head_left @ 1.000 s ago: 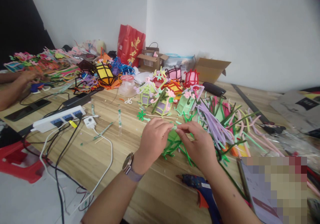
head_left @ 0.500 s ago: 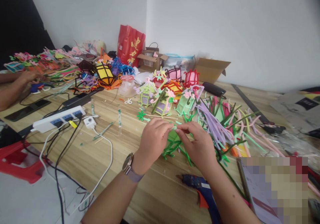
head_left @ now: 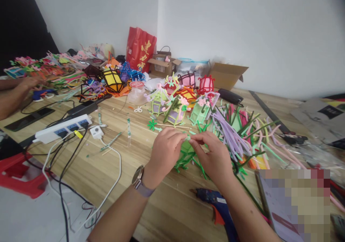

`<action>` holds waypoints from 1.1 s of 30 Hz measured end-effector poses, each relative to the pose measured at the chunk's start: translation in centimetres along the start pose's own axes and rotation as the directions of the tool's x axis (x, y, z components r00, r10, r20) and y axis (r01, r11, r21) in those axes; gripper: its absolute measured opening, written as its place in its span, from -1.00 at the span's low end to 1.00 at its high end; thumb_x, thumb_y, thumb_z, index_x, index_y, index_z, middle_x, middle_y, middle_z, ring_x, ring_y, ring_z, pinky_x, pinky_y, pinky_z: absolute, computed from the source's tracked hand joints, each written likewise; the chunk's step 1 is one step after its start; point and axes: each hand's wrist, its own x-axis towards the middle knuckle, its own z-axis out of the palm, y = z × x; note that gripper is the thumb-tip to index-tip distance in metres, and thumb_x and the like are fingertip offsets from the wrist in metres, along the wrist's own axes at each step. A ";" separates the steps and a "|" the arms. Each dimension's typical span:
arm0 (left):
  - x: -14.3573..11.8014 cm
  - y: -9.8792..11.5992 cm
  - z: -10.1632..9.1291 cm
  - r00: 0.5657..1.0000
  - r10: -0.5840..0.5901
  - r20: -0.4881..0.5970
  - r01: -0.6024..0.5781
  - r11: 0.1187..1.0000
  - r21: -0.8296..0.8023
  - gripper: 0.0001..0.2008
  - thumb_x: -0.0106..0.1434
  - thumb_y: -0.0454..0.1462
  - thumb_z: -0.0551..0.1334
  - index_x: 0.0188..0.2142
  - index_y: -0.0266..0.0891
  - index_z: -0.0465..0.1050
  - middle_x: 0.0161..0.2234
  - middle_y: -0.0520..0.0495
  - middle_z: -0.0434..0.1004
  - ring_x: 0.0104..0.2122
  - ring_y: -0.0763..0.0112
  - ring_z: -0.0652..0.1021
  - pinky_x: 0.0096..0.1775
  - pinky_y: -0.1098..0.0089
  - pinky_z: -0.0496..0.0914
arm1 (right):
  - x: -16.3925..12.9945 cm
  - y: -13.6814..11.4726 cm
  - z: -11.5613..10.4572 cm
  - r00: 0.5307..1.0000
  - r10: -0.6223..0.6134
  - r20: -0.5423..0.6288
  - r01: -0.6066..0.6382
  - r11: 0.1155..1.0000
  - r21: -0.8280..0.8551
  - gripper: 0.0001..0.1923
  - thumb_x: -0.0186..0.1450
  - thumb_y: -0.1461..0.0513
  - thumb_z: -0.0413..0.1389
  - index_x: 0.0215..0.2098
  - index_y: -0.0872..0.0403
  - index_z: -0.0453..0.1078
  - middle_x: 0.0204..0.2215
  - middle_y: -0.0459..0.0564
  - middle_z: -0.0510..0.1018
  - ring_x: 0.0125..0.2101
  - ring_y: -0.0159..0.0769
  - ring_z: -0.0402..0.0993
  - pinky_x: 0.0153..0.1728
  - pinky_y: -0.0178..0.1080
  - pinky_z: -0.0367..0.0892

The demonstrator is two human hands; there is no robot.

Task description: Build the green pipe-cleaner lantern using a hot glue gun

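The left hand (head_left: pixel 165 152) and right hand (head_left: pixel 212 157), 2 fingertip pinches, grasp a small pale-green pipe-cleaner piece (head_left: pixel 189 137); its shape is mostly hidden, seemingly a flower.

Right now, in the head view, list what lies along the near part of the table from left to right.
White power strip → small white plug adapter → left hand → light green pipe-cleaner piece pinched between both hands → right hand → heap of loose pipe cleaners.
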 end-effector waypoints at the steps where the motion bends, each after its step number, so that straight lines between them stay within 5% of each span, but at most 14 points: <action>1: 0.0 0.0 0.0 1.000 0.004 -0.003 -0.004 1.000 0.002 -0.88 0.30 -0.40 0.19 -0.27 -0.27 0.51 -0.34 -0.09 0.63 -0.27 0.28 0.56 -0.20 0.26 0.49 | 0.0 0.0 0.0 1.000 -0.001 0.002 0.001 1.000 -0.001 -0.88 0.33 0.26 0.10 -0.37 0.04 0.42 -0.51 -0.07 0.50 -0.45 -0.26 0.42 -0.40 -0.23 0.29; 25: 0.0 0.0 0.0 0.999 -0.014 0.040 0.015 1.000 -0.009 -0.86 0.29 -0.41 0.19 -0.25 -0.28 0.53 -0.31 -0.11 0.64 -0.25 0.25 0.56 -0.17 0.24 0.48 | 0.0 0.1 -0.1 1.000 -0.009 0.007 0.009 1.000 0.000 -0.86 0.34 0.24 0.10 -0.38 0.05 0.44 -0.50 -0.06 0.52 -0.43 -0.26 0.44 -0.39 -0.25 0.29; 29: 0.1 -0.4 -0.7 0.985 -0.098 0.142 0.113 0.989 -0.098 -0.83 0.25 -0.41 0.22 -0.19 -0.24 0.55 -0.24 -0.10 0.65 -0.18 0.25 0.57 -0.08 0.23 0.47 | 0.2 0.1 -0.4 0.999 -0.016 0.042 0.016 1.000 0.010 -0.84 0.36 0.24 0.07 -0.36 0.04 0.46 -0.49 -0.06 0.54 -0.43 -0.25 0.47 -0.39 -0.25 0.32; 33: 0.6 -1.0 -2.1 0.932 -0.295 0.211 0.339 0.915 -0.217 -0.73 0.21 -0.45 0.18 -0.15 -0.21 0.55 -0.15 -0.06 0.65 -0.11 0.32 0.59 0.00 0.29 0.45 | 0.2 0.3 -0.6 0.998 -0.005 0.055 0.005 1.000 -0.001 -0.82 0.37 0.23 0.04 -0.31 0.03 0.47 -0.44 -0.03 0.59 -0.38 -0.23 0.51 -0.35 -0.23 0.36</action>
